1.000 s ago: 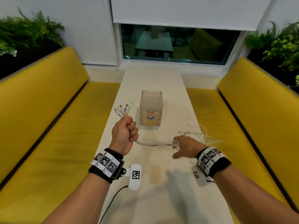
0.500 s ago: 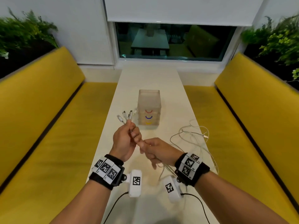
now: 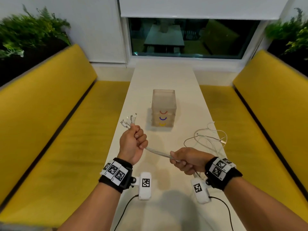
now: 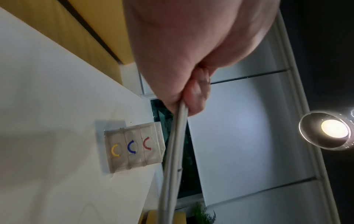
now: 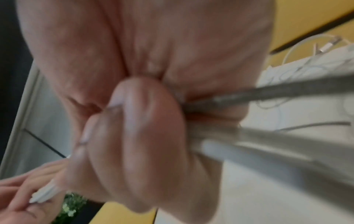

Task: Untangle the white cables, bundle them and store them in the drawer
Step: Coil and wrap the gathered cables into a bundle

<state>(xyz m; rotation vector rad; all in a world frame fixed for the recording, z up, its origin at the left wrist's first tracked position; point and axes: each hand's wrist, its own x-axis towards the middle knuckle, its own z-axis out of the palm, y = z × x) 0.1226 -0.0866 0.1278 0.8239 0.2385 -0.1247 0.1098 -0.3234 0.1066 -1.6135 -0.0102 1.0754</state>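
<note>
Several white cables (image 3: 158, 152) run as one straight bunch between my two hands above the white table (image 3: 166, 80). My left hand (image 3: 133, 144) grips them in a fist, and their plug ends (image 3: 129, 121) fan out above it. My right hand (image 3: 186, 160) is curled round the same bunch lower and to the right. Behind it the loose ends (image 3: 210, 139) lie in tangled loops on the table's right side. A translucent drawer unit (image 3: 163, 110) with red, blue and yellow handles stands beyond my hands, all drawers closed. The left wrist view shows the cables (image 4: 172, 159) leaving my fist.
Yellow benches (image 3: 50, 122) run along both long sides of the narrow table. A window with a lowered blind (image 3: 191, 7) closes the far end. Green plants (image 3: 25, 30) stand behind each bench back.
My right hand came up against the left fist, then slid back right along the bunch, drawing the cables straight. The left hand kept its grip and hardly moved.
</note>
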